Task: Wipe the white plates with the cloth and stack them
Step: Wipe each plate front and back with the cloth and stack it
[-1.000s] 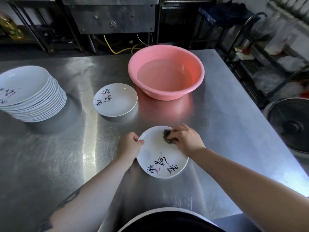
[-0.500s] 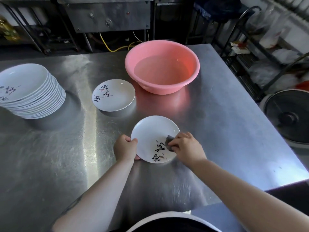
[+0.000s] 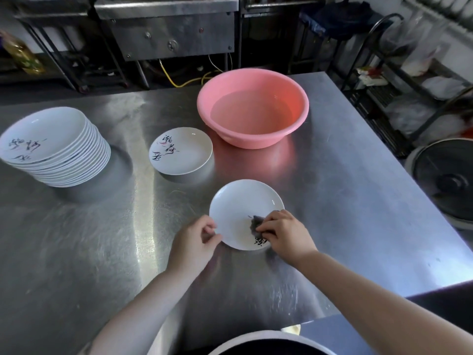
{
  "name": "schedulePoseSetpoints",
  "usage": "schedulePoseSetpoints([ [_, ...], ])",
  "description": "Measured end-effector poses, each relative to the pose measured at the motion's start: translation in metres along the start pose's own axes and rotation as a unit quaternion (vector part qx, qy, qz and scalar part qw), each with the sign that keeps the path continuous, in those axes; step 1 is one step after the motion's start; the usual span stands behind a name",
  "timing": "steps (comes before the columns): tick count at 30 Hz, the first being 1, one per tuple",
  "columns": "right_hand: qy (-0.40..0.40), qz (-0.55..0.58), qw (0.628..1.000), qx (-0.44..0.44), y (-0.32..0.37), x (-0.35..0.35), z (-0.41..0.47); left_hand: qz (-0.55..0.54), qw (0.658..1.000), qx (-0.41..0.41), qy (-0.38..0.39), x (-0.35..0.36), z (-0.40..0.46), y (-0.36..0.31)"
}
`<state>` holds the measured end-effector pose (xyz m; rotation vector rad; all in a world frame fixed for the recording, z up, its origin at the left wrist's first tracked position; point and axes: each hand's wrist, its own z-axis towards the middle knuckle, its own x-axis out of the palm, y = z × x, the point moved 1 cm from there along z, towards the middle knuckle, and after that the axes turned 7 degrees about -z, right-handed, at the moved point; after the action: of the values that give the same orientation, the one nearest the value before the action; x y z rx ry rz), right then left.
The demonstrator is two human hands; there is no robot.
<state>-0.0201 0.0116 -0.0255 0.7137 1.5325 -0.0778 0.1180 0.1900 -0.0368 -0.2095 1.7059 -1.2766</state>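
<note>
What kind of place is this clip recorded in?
Most likely a commercial or restaurant kitchen: a large stainless steel table, steel kitchen equipment on legs behind it, and a tall stack of matching white plates beside a pink basin of water.

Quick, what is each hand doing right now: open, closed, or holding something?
Left hand: pinches the near-left rim of the plate.
Right hand: fingers curled on the dark cloth, pressing it on the plate.
</note>
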Motion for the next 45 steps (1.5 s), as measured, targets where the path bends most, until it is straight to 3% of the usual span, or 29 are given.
schedulePoseSetpoints([
  [3,-0.018,0.014,1.000,0.009,-0.001,0.000,-0.002,0.067,0.977,0.136,0.148,0.010,0.005,-0.004],
  [7,-0.014,0.022,1.000,0.014,0.001,-0.001,-0.002,0.104,0.949,0.182,0.237,0.017,0.021,0.000],
  [12,-0.015,0.030,0.999,0.020,0.001,-0.001,-0.002,0.112,0.946,0.214,0.217,0.018,0.029,0.002],
  [15,-0.021,0.043,0.999,0.024,0.000,-0.003,-0.003,0.151,0.920,0.308,0.190,0.017,0.028,0.002],
  [20,-0.134,0.104,0.985,0.027,0.004,-0.026,-0.002,0.123,0.897,0.407,0.118,0.014,0.031,-0.011],
  [24,-0.247,0.160,0.955,0.029,0.010,-0.062,0.007,0.090,0.909,0.407,0.027,-0.002,0.042,-0.043],
  [28,-0.290,0.204,0.935,0.017,0.022,-0.087,0.021,0.038,0.932,0.358,-0.042,-0.017,0.047,-0.069],
  [32,-0.282,0.243,0.927,0.029,0.029,-0.089,0.034,-0.024,0.979,0.202,-0.014,-0.022,0.047,-0.069],
  [35,-0.287,0.260,0.921,0.045,0.033,-0.087,0.044,-0.045,0.992,0.108,0.047,-0.027,0.054,-0.068],
  [41,-0.283,0.247,0.926,0.041,0.039,-0.086,0.063,-0.036,0.992,0.068,0.101,-0.038,0.068,-0.056],
  [45,-0.269,0.270,0.923,0.050,0.042,-0.088,0.066,-0.141,0.988,0.039,0.044,-0.040,0.063,-0.050],
])
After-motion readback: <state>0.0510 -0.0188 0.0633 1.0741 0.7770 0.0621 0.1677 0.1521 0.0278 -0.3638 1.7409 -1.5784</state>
